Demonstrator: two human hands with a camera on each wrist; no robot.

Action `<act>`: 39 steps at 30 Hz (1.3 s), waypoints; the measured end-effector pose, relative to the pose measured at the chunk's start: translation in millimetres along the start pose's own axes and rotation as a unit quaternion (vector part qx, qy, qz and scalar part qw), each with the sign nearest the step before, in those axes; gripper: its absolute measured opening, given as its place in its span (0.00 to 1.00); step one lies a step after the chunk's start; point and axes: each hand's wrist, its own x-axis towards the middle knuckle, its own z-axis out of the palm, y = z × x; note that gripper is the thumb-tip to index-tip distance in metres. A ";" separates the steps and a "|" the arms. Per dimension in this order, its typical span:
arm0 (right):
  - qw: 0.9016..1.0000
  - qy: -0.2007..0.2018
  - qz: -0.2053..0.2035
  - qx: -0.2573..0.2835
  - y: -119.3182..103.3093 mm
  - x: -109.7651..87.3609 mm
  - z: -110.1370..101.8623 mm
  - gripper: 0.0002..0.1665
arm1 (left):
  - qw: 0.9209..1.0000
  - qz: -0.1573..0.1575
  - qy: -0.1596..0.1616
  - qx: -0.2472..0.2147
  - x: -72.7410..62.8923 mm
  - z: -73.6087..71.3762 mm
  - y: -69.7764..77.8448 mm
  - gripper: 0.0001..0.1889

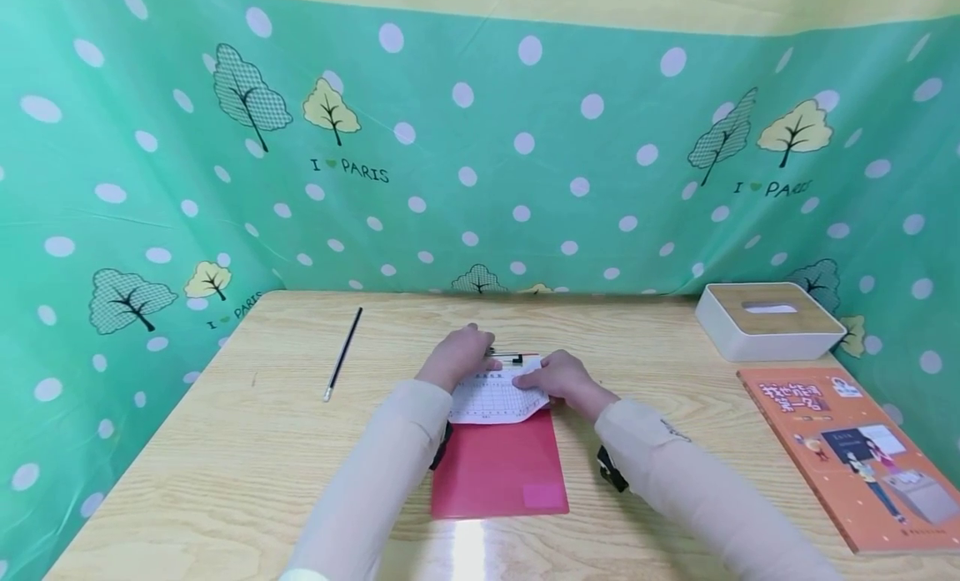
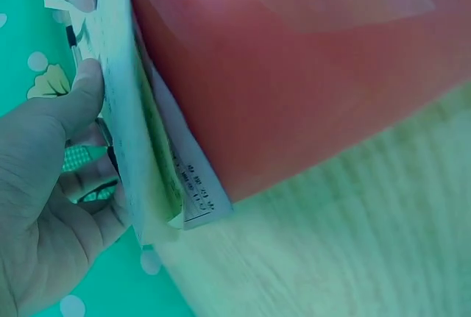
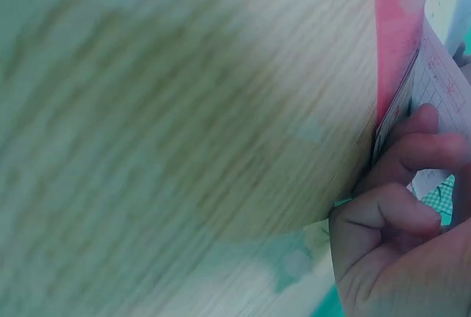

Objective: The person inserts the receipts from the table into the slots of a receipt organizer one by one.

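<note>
A red clip folder [image 1: 498, 473] lies mid-table with a pink label at its lower right. Printed grid sheets [image 1: 487, 399] cover its upper part, their lower right corner bent up. A metal clip with a black piece [image 1: 517, 359] shows at the top edge. My left hand [image 1: 461, 354] holds the sheets at their upper left, thumb and fingers around the top edge by the clip. My right hand [image 1: 564, 379] pinches their right side, thumb on top; its other fingers [image 3: 405, 207] are curled below. In the left wrist view, the stacked sheets [image 2: 176, 162] fan slightly apart.
A dark pencil [image 1: 343, 354] lies to the left on the wooden table [image 1: 247, 448]. At the back right stands a white tissue box [image 1: 768, 327] with a wooden lid. An orange book [image 1: 847, 456] lies in front of it. A green patterned cloth [image 1: 480, 147] hangs behind.
</note>
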 end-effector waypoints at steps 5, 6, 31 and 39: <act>0.999 0.004 0.007 -0.035 -1.1 3.6 -0.5 0.27 | 1.000 0.002 -0.010 -0.007 0.2 -4.1 0.5 0.13; 0.999 0.004 0.005 -0.042 -1.3 4.0 -0.6 0.30 | 1.000 0.005 -0.010 -0.009 0.0 -4.5 0.4 0.13; 0.995 0.030 0.003 -0.097 -5.7 8.9 2.4 0.33 | 0.996 -0.007 -0.071 -0.063 11.3 -16.6 -5.3 0.21; 0.997 0.028 0.008 -0.077 -6.1 9.9 3.3 0.27 | 0.995 -0.005 -0.071 -0.066 10.6 -19.2 -3.8 0.19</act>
